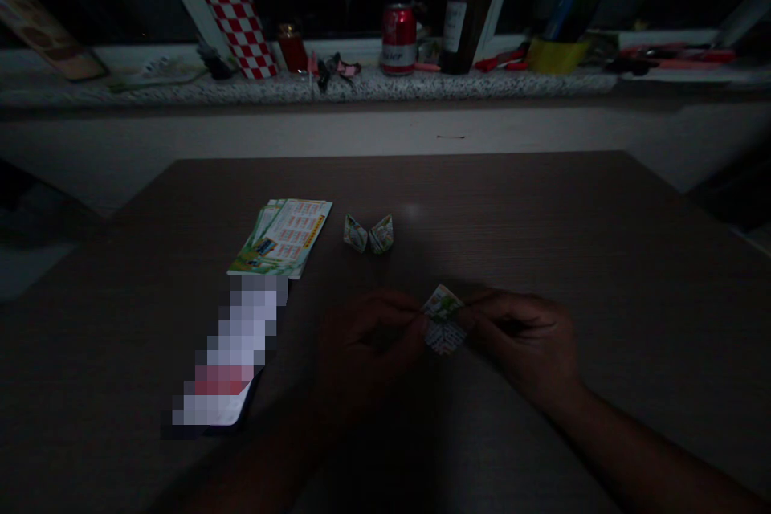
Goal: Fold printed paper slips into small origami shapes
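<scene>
Left hand: closed pinch on folded paper, left edge
Right hand: closed pinch, right edge, equally near
Long axis: I see it pointing forward

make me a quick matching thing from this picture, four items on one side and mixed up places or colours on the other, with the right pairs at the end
Column one
1. small folded paper
2. stack of printed cards
3. drink can
4. tall container

Column two
A. white above, red-and-white checks below
B. held between the left hand and the right hand
C. red and silver
D. lying on the table, to the left of both hands

Right pairs: 1-B, 2-D, 3-C, 4-A
</scene>
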{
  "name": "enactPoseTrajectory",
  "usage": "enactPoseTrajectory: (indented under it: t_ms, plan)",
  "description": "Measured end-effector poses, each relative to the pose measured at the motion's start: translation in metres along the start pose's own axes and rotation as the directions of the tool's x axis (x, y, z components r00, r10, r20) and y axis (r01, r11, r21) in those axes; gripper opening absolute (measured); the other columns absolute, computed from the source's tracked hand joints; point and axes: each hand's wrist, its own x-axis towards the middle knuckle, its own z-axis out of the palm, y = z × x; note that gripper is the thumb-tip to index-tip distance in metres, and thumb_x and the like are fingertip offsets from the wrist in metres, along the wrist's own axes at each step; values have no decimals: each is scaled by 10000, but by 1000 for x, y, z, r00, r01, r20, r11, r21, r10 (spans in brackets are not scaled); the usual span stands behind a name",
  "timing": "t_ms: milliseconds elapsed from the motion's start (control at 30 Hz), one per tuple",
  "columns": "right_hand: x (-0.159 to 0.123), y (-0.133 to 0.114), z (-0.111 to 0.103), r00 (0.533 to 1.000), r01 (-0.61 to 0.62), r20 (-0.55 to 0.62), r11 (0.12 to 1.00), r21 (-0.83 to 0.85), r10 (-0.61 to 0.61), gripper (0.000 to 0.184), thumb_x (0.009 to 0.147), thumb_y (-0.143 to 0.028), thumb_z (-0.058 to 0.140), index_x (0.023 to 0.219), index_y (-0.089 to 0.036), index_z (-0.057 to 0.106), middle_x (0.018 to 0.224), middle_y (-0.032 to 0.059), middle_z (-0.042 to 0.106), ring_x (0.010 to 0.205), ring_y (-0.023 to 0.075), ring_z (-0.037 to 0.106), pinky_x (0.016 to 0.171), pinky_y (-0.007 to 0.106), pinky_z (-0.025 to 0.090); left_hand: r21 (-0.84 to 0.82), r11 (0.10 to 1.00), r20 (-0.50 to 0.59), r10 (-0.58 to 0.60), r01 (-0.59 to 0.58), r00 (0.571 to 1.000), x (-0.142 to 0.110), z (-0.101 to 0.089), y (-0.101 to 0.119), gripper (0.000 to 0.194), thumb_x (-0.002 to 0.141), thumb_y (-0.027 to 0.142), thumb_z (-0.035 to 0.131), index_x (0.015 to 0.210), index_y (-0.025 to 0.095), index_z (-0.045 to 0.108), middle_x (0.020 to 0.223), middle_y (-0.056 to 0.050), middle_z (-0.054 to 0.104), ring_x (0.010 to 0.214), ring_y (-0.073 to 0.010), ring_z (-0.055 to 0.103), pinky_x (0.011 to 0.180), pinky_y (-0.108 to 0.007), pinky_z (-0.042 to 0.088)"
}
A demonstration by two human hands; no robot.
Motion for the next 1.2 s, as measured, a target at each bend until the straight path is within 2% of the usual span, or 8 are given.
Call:
enactPoseTrajectory:
  t_ms: [133, 433, 567, 667, 833, 933, 1067, 1200]
  plan:
    - [-1, 2, 3, 998, -29, -59, 1000, -4, 29, 113, 685, -140, 756, 596, -197, 718, 655, 42, 760, 532, 163, 697, 473, 222, 555, -76, 989, -25, -128, 126, 991, -1, 6, 1, 102, 721, 188, 724, 631, 202, 676, 768, -7, 730, 660, -145, 666, 601, -246, 526]
    - [-4, 2, 5, 991, -58, -126, 998, -24, 54, 162, 677, -169, 772, 555, -201, 670, 612, 36, 747, 495, 159, 678, 443, 232, 550, -193, 952, -42, -248, 236, 968, 0, 8, 2, 186, 684, 169, 734, 572, 182, 586, 687, -1, 698, 623, -129, 644, 573, -221, 515]
    - [-4, 3, 5, 988, -66, -146, 997, -35, 60, 192, 663, -158, 772, 534, -196, 634, 555, 19, 715, 454, 131, 637, 419, 207, 518, -210, 935, 14, -291, 287, 957, 2, 7, -1, 135, 687, 184, 734, 660, 178, 602, 687, 1, 674, 640, -132, 635, 594, -226, 514]
    - [-2, 2, 5, 987, -56, -152, 995, -87, 42, 221, 649, -158, 777, 520, -195, 601, 486, -7, 658, 407, 102, 577, 385, 185, 475, -239, 909, 109, -325, 342, 939, 3, 6, -5, 108, 702, 193, 720, 756, 174, 629, 725, -7, 667, 680, -143, 636, 632, -242, 519]
    - [-1, 1, 4, 996, -21, -86, 989, -146, 8, 241, 648, -156, 776, 530, -194, 569, 459, -25, 613, 390, 87, 533, 367, 173, 440, -326, 851, 266, -336, 412, 903, 6, 5, -8, 151, 740, 247, 720, 866, 172, 685, 825, -27, 698, 757, -151, 644, 673, -239, 514]
    - [-2, 3, 3, 999, -24, -27, 992, -126, 21, 217, 658, -168, 780, 556, -188, 589, 483, -19, 633, 410, 89, 557, 382, 166, 447, -301, 857, 311, -326, 418, 893, 8, 4, -8, 128, 777, 280, 702, 842, 170, 713, 780, -19, 702, 726, -134, 634, 650, -214, 490]
    - [-2, 5, 1, 997, -74, 26, 996, -52, 76, 124, 669, -173, 780, 655, -179, 657, 556, -6, 680, 472, 101, 612, 444, 171, 497, -273, 872, 277, -333, 406, 901, 9, 5, -6, 121, 795, 266, 674, 766, 154, 710, 683, -1, 666, 647, -109, 586, 590, -189, 448]
    - [1, 6, 0, 975, -179, 137, 983, 30, 173, 99, 690, -189, 763, 781, -177, 726, 648, 21, 738, 535, 123, 662, 490, 183, 527, -302, 859, 218, -359, 412, 908, 8, 6, -8, 122, 782, 271, 677, 757, 153, 695, 673, 4, 650, 628, -108, 565, 571, -190, 438]
